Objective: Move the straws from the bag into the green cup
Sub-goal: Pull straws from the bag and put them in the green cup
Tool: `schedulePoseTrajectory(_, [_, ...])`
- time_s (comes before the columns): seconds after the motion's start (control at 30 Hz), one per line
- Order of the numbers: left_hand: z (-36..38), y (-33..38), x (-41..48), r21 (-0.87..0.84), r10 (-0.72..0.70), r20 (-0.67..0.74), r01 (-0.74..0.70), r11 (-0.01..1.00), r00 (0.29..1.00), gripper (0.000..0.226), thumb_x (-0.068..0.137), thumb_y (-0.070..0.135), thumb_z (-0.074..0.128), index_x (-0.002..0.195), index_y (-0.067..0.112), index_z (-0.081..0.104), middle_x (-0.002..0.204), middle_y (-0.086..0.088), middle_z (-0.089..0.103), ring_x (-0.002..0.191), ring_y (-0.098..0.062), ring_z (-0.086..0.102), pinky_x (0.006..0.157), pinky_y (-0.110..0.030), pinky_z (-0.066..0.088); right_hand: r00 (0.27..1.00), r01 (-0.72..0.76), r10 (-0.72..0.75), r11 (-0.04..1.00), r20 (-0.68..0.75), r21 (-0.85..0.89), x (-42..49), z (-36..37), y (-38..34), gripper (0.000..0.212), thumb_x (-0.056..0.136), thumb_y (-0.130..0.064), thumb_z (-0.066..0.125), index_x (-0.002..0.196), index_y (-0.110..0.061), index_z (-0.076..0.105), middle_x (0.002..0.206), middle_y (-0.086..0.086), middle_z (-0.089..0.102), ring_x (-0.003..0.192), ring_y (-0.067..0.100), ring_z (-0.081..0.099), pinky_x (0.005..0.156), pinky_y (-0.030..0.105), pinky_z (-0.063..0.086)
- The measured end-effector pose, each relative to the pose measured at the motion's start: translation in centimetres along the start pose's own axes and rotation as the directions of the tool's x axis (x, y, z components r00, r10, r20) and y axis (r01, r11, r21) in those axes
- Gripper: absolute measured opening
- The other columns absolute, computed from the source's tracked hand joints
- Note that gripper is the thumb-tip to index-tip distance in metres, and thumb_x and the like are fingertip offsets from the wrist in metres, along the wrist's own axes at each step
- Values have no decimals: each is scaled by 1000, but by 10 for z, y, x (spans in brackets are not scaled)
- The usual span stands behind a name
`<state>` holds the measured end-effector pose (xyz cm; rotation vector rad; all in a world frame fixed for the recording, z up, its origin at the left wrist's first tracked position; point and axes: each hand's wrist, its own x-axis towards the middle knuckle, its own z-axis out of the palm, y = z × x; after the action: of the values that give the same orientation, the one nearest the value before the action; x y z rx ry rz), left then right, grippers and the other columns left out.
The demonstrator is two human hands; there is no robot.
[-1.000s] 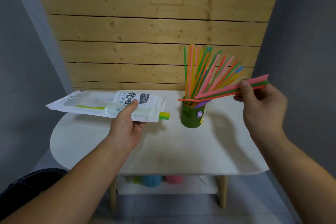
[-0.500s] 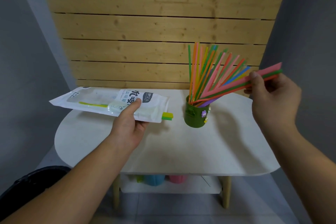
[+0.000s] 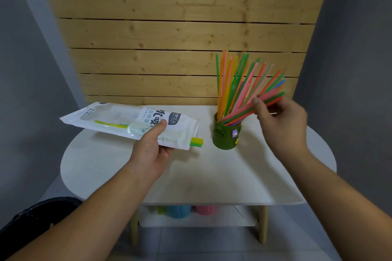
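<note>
My left hand (image 3: 151, 150) holds a white plastic straw bag (image 3: 118, 121) level above the table, thumb on top. A yellow and a green straw (image 3: 197, 141) stick out of its open right end, and more show through the film. The green cup (image 3: 226, 134) stands right of the bag, with several coloured straws (image 3: 231, 82) fanned in it. My right hand (image 3: 280, 118) pinches a small bundle of pink, green and red straws (image 3: 241, 113) by their upper end. Their lower ends sit inside the cup's mouth.
The cup stands on a white oval table (image 3: 212, 178) against a wooden slat wall (image 3: 180, 48). A lower shelf holds a blue cup (image 3: 179, 211) and a pink cup (image 3: 205, 209). Grey walls close in on both sides.
My right hand has moved left and down toward the cup, and the bundle's lower ends have gone from in front of the cup into its mouth. The bag has stayed put.
</note>
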<state>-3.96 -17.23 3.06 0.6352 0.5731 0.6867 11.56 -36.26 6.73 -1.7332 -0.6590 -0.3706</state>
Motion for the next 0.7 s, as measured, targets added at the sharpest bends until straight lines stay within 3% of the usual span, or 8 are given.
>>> schedulePoseTrajectory(0.13, [-1, -1, 0, 4, -1, -7, 1, 1000, 1000, 29, 92, 6, 68, 120, 15, 65, 110, -6, 78, 90, -17, 77, 73, -37, 63, 994, -86, 92, 993, 63, -82, 8, 15, 15, 21, 93, -33, 64, 85, -14, 70, 73, -7, 67, 68, 4, 62, 59, 14, 44])
schedulePoseTrajectory(0.23, [-2, 0, 0, 5, 2, -10, -2, 1000, 1000, 26, 92, 6, 67, 117, 16, 66, 108, -5, 78, 90, -17, 77, 76, -38, 63, 978, -165, 173, 983, 114, -75, 14, 26, 25, 38, 90, -50, 55, 89, -15, 69, 78, 0, 72, 74, 18, 68, 69, 39, 59])
schedulePoseTrajectory(0.3, [-4, 1, 0, 6, 6, -8, -6, 1000, 1000, 24, 92, 6, 67, 115, 16, 66, 106, -4, 79, 86, -16, 77, 75, -38, 63, 975, -179, 185, 982, 120, -63, 18, 30, 27, 45, 89, -58, 48, 96, -17, 67, 84, 0, 72, 79, 22, 70, 72, 50, 60])
schedulePoseTrajectory(0.47, [-8, 5, 3, 9, 9, -8, -9, 1000, 1000, 23, 92, 7, 67, 113, 17, 66, 105, -4, 79, 86, -16, 77, 75, -37, 63, 986, -127, 137, 986, 95, -110, 32, 31, 23, 31, 100, -41, 45, 93, -14, 59, 81, 5, 69, 76, 27, 68, 73, 50, 58])
schedulePoseTrajectory(0.7, [-7, 5, 1, 11, 10, 7, -10, 1000, 1000, 26, 92, 7, 67, 117, 16, 66, 108, -5, 79, 91, -17, 77, 78, -38, 62, 956, -167, 201, 972, 213, -166, 30, 40, 38, 44, 80, -58, 50, 89, -17, 64, 81, 7, 71, 75, 30, 70, 71, 52, 59])
